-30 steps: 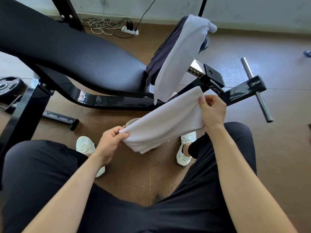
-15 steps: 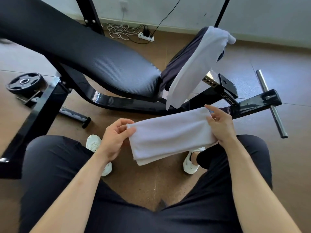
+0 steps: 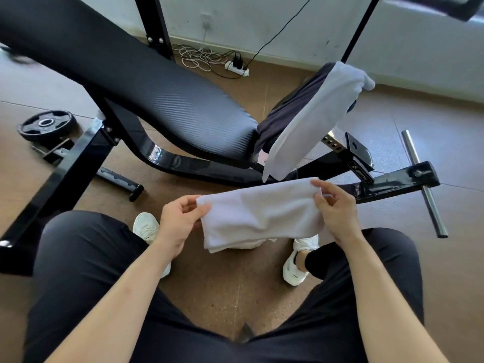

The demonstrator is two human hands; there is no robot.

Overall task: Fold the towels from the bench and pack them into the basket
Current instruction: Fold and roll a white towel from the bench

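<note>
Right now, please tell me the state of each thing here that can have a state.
held towel: folded, held up by both ends.
left hand: pinches the towel's left edge.
right hand: grips the towel's right end.
draped towel: unfolded, hangs over the bench end.
dark cloth: draped under that towel.
power strip: plugs inserted.
weight plate: lying flat.

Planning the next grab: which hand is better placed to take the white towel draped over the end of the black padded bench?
Right, probably. The right hand is just below the draped white towel; the left hand is farther, at the opposite end of the folded white towel both hands pinch.
</note>
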